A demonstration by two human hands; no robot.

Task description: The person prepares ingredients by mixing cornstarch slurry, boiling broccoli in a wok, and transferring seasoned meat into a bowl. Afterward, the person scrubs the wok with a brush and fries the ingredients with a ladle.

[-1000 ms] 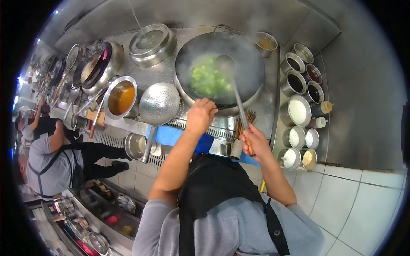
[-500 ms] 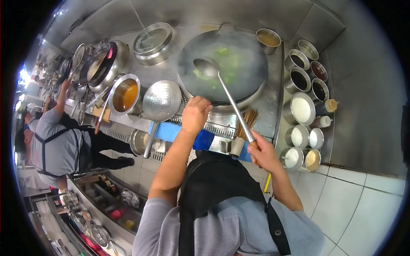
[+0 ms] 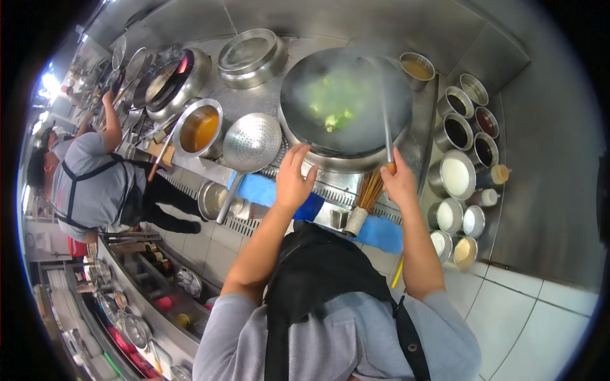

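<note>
Monitoring the wok, I see left hand splayed near its seven-o'clock rim; right hand clamps ladle, bowl hidden in steam.

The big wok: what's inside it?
Green pieces of food lie in the wok, partly veiled by steam. The surface directly beneath them is covered and can't be seen.

1. I read bright green on the food inside the blackish wok.
2. On the ladle, I see a silver shaft and orange-brown grip.
3. Left: I register amber liquid and a silver skimmer with a dotted hole pattern.
4. Right: I log white contents and dark red sauce.
5. Near: I note blue cloth, black apron, grey shirt.
</note>
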